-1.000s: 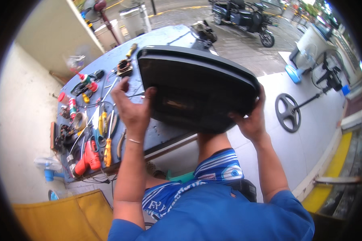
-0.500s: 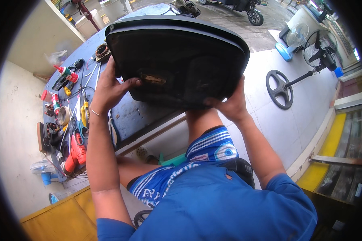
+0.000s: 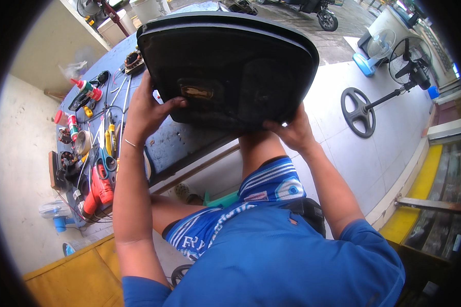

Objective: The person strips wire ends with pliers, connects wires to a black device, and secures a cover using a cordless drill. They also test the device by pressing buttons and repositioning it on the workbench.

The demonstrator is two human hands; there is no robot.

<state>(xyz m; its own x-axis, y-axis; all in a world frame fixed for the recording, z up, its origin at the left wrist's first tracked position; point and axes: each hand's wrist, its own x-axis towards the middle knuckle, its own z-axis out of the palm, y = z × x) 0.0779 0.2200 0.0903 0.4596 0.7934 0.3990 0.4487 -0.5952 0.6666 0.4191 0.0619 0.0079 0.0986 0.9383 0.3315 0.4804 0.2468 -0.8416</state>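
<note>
A wide black casing with rounded corners and a raised rim fills the upper middle; its exact kind I cannot make out. A small torn, brownish patch, like a worn label, sits in a recess on the face toward me. My left hand grips its left side, thumb on that face. My right hand closes on its lower right edge, thumb also in front. The other fingers of both hands are mostly hidden behind the casing. It is held up, tilted, over the near edge of the blue-grey table.
Tools crowd the table's left part: a red power tool, blue-handled scissors, a tape roll and a red-and-white bottle. A copper-wound motor part lies farther back. A black pedestal fan and a blue fan are at right.
The casing has risen slightly and its face has tipped a little, so the worn patch shows more clearly. Both hands keep their hold.
</note>
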